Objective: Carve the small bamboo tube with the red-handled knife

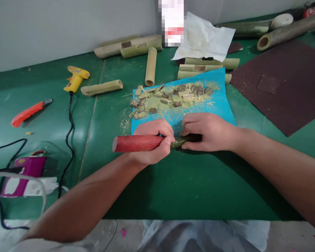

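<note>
My left hand (154, 147) is closed around a tool with a thick red wooden handle (136, 144). The handle's butt points left, and the tool's working end is hidden by my fingers. Just to the right, my right hand (208, 131) grips a dark green bamboo piece (181, 141), mostly covered by the fingers. Both hands are close together at the near edge of a blue sheet (162, 119). Cut bamboo chips (187, 97) and pale sawdust lie scattered over the sheet's far half.
On the green table (173, 189), a yellow glue gun (77, 77), an orange utility knife (30, 112) and a purple box (33, 168) with cables lie left. Several bamboo tubes (151, 66) lie behind. A white paper (204, 38) and dark brown sheet (286, 87) are right.
</note>
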`<state>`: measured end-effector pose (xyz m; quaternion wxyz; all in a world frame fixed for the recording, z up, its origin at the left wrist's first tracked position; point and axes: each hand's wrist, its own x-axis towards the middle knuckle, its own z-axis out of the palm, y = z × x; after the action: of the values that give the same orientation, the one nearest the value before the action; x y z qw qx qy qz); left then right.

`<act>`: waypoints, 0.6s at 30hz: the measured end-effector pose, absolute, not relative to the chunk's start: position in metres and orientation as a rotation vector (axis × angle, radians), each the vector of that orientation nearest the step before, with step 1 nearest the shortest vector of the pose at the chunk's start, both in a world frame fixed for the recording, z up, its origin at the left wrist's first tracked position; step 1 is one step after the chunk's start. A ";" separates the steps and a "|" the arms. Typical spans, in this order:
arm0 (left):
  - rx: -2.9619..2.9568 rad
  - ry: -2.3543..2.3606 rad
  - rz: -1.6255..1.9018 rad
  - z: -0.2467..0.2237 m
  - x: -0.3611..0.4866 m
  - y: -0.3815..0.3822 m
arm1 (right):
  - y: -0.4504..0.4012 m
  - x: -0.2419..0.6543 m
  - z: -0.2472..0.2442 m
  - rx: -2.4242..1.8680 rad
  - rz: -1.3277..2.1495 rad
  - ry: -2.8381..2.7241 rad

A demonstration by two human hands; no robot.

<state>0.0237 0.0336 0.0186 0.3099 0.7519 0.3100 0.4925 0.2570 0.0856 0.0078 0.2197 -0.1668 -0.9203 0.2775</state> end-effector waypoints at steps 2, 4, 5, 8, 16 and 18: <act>1.966 0.825 1.311 0.018 0.024 0.034 | 0.085 0.257 0.009 -0.465 0.774 -2.547; 1.954 0.820 1.319 0.018 0.023 0.035 | 0.085 0.257 0.009 -0.468 0.774 -2.554; 1.953 0.812 1.326 0.018 0.023 0.035 | 0.085 0.257 0.010 -0.470 0.773 -2.557; 1.953 0.788 1.343 0.016 0.023 0.035 | 0.085 0.257 0.010 -0.478 0.777 -2.563; 1.892 0.775 1.411 0.009 0.019 0.036 | 0.085 0.257 0.009 -0.497 0.786 -2.566; 1.896 0.777 1.411 0.007 0.019 0.035 | 0.086 0.257 0.010 -0.487 0.792 -2.564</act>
<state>0.0185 0.0354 0.0072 0.3212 0.7217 0.2958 0.5371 0.2573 0.0856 0.0099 0.2057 -0.1748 -0.9200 0.2841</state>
